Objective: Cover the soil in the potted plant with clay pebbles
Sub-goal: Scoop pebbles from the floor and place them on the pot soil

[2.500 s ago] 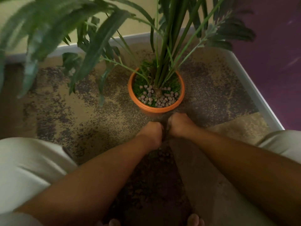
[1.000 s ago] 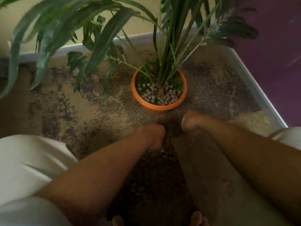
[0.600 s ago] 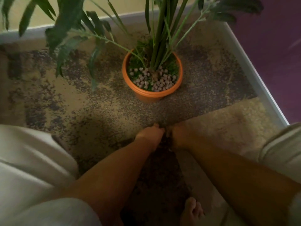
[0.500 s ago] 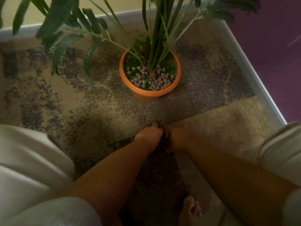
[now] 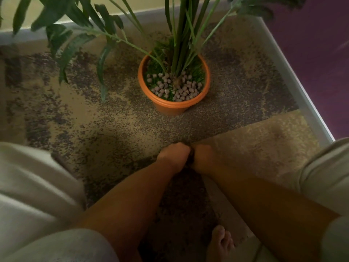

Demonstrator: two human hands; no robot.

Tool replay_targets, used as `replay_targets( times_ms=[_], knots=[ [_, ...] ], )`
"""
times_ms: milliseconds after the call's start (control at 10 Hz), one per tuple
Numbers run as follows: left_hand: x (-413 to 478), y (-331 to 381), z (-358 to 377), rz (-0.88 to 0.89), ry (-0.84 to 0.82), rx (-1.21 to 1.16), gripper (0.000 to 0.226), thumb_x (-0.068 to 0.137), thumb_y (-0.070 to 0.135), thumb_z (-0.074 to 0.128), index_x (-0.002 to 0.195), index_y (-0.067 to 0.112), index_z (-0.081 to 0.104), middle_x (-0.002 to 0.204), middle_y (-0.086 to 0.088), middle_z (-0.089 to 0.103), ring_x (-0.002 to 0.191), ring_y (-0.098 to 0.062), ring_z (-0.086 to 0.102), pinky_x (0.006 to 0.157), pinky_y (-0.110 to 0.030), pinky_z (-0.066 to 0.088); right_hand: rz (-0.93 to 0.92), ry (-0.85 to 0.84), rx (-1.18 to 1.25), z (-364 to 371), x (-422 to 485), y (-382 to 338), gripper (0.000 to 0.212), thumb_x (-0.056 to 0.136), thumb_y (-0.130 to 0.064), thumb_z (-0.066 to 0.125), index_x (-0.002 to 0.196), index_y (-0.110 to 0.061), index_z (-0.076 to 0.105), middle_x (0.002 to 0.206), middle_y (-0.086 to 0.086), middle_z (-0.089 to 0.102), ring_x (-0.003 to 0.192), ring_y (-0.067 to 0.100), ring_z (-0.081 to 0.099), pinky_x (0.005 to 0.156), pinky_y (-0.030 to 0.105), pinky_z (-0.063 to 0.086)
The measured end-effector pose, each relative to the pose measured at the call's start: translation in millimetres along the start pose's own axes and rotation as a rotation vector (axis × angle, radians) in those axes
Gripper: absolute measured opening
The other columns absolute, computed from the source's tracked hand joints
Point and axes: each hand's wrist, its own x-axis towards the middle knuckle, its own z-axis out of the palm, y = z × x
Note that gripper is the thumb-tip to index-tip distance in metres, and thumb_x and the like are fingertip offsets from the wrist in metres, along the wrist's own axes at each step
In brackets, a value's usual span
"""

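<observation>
Floor: speckled tan-and-dark carpet point(image 5: 79, 118) in a dim corner, pale skirting along the back wall and the right side; a plainer mat point(image 5: 264, 140) lies at right.
Left hand point(image 5: 174, 155): low by the floor, knuckles up, fingers curled under; cannot tell what, if anything, it holds.
Loose pebble pile point(image 5: 181, 201): dark scatter on the floor between the forearms, running back toward the person's bare foot point(image 5: 220, 241).
Right hand point(image 5: 203, 157): touching the left, also curled; something dark shows in the gap between them, likely pebbles being gathered.
Pot point(image 5: 174, 107): orange, upright, straight ahead of both hands and apart from them; neither hand clearly nearer.
Clay pebbles point(image 5: 175, 87): clustered on the near half of the pot, around the stems.
Uncovered area: green cover at the far side and rear rim.
Judged next move: lift forward and up over the near rim.
</observation>
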Motion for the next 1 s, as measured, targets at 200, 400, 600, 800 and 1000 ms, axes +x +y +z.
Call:
replay_targets(
  times_ms=[200,400,600,800,1000],
  knots=[
    [1,3,-2,-0.063,0.010,-0.067,0.026,0.093,0.003,0.050,0.112,0.014,0.065,0.115,-0.013,0.063,0.105,-0.032,0.064,0.088,-0.048,0.055,0.070,-0.017,0.163,-4,6,3,0.026,0.089,-0.016,0.063,0.113,-0.007,0.068,0.115,0.017,0.069,0.109,0.035,0.066,0.074,0.030,0.041],
    [7,4,-5,-0.116,0.012,-0.180,0.026,0.092,0.004,0.052,0.110,0.013,0.067,0.113,-0.013,0.066,0.104,-0.032,0.065,0.089,-0.047,0.055,0.092,-0.011,0.247,-8,7,6,0.026,0.087,-0.015,0.066,0.112,-0.014,0.073,0.115,0.013,0.071,0.109,0.032,0.067,0.087,0.032,0.052],
    [6,6,-7,-0.135,0.040,-0.228,0.026,0.091,0.004,0.054,0.111,0.011,0.069,0.114,-0.015,0.068,0.106,-0.033,0.066,0.090,-0.046,0.055,0.120,-0.049,0.312,-10,10,5,0.019,0.079,-0.015,0.075,0.097,-0.017,0.078,0.105,0.010,0.076,0.102,0.029,0.070,0.090,0.032,0.055],
    [4,7,-10,-0.166,0.059,-0.310,0.026,0.091,0.003,0.053,0.109,0.012,0.069,0.113,-0.015,0.067,0.106,-0.032,0.065,0.093,-0.045,0.054,0.150,-0.032,0.304,-10,11,4,0.016,0.078,-0.021,0.075,0.094,-0.025,0.080,0.096,0.000,0.078,0.095,0.020,0.071,0.076,0.024,0.046],
    [5,6,-13,-0.154,0.069,-0.332,0.024,0.091,0.004,0.054,0.108,0.013,0.067,0.112,-0.013,0.067,0.105,-0.030,0.065,0.092,-0.044,0.055,0.189,-0.024,0.302,-17,11,-1,0.020,0.078,-0.021,0.076,0.097,-0.027,0.080,0.101,0.001,0.077,0.097,0.020,0.071,0.076,0.023,0.046]
  ],
)
